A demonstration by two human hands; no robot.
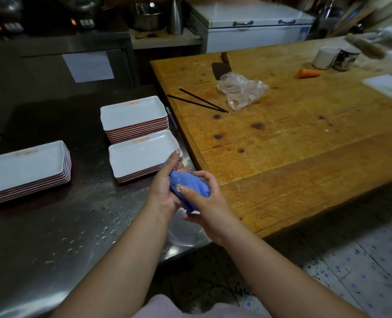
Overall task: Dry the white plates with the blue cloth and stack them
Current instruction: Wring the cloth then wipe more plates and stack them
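Both hands are busy with the blue cloth (pixel 188 188), bunched into a wad and held in the air just above the right edge of the steel worktop (pixel 52 226). The left hand (pixel 165 187) grips the wad from the left, fingers curled around it, fingertips reaching up over the near corner of the closest plate stack. The right hand (pixel 204 203) clasps it from the right, thumb and fingers wrapped over the cloth.

Three stacks of white rectangular plates sit on the worktop, each plate with a reddish-brown underside. The nearest stack (pixel 142 154) lies just beside the worktop's right edge, right behind the hands; it is the lowest of the three. The taller stack (pixel 133 115) stands just behind it, touching or nearly so, also along the right edge. The third stack (pixel 23 168) lies well apart at the left edge of the view. Water droplets speckle the steel in front of the stacks.

To the right, butted against the worktop, is a wooden table (pixel 305 145). Near its far left corner lie two black chopsticks (pixel 199 102), crumpled clear plastic (pixel 241 90) and a cleaver (pixel 222 67). Further back rest a piece of carrot (pixel 308 73) and two mugs (pixel 335 58).
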